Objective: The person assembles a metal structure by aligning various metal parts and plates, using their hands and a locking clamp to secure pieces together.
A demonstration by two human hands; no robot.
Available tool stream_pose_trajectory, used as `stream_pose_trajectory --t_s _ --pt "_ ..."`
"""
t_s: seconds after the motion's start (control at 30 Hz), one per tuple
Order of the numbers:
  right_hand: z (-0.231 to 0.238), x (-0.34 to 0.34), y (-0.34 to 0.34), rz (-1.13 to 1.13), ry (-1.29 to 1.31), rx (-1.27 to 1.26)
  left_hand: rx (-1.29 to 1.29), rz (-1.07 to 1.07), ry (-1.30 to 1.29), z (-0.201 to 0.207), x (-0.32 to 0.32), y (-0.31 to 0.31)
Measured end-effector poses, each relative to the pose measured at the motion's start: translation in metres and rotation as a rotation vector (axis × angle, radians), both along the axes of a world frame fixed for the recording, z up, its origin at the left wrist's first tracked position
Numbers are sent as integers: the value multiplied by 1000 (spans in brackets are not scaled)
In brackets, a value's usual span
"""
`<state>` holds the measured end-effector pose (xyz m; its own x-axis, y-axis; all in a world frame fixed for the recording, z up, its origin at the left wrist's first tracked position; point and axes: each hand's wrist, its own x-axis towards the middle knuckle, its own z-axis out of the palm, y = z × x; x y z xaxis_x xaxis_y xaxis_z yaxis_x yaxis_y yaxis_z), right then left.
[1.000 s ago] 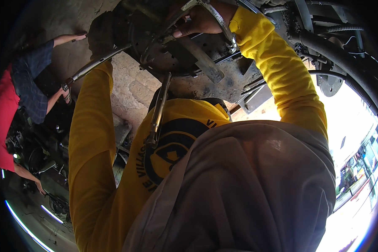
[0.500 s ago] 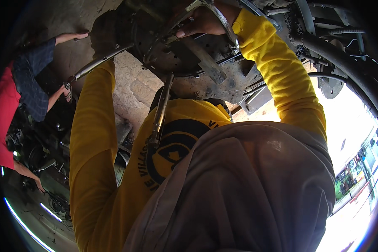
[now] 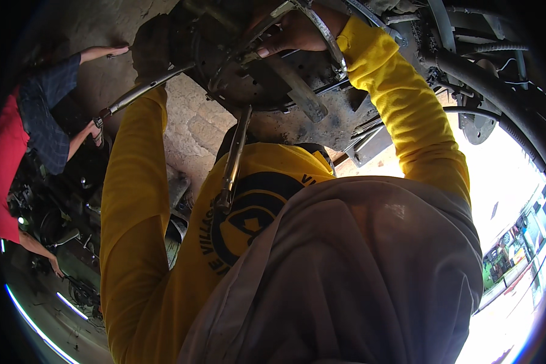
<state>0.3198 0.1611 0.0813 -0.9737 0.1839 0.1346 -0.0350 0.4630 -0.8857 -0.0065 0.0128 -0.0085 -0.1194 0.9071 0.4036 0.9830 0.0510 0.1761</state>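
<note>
My right hand (image 3: 300, 31) reaches in among dark metalwork at the top. Its thumb presses on a small metal piece (image 3: 249, 57) beside a curved metal bar (image 3: 326, 36); shadow hides the other fingers. My left hand (image 3: 153, 48) is a dark shape at the end of the yellow sleeve, next to a slanting metal rod (image 3: 148, 87). Its fingers are lost in shadow. Below the hands, a round dark metal plate (image 3: 255, 85) with small holes is crossed by a flat metal strip (image 3: 303, 97).
A shiny metal bar (image 3: 233, 161) projects toward my chest. Black pipes and hoses (image 3: 485, 79) run along the upper right. At the left stands another person in a red top (image 3: 9, 164) and dark shorts. Machine parts (image 3: 54, 224) lie in shadow at lower left.
My right hand and forearm have shifted very slightly. The thumb stays against the metal piece, and the left arm looks almost still.
</note>
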Motion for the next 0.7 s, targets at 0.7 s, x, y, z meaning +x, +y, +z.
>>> stream_pose_trajectory --t_s 0.7 --pt "-4 2 -3 -26 17 -9 -53 6 -120 -7 -5 1"
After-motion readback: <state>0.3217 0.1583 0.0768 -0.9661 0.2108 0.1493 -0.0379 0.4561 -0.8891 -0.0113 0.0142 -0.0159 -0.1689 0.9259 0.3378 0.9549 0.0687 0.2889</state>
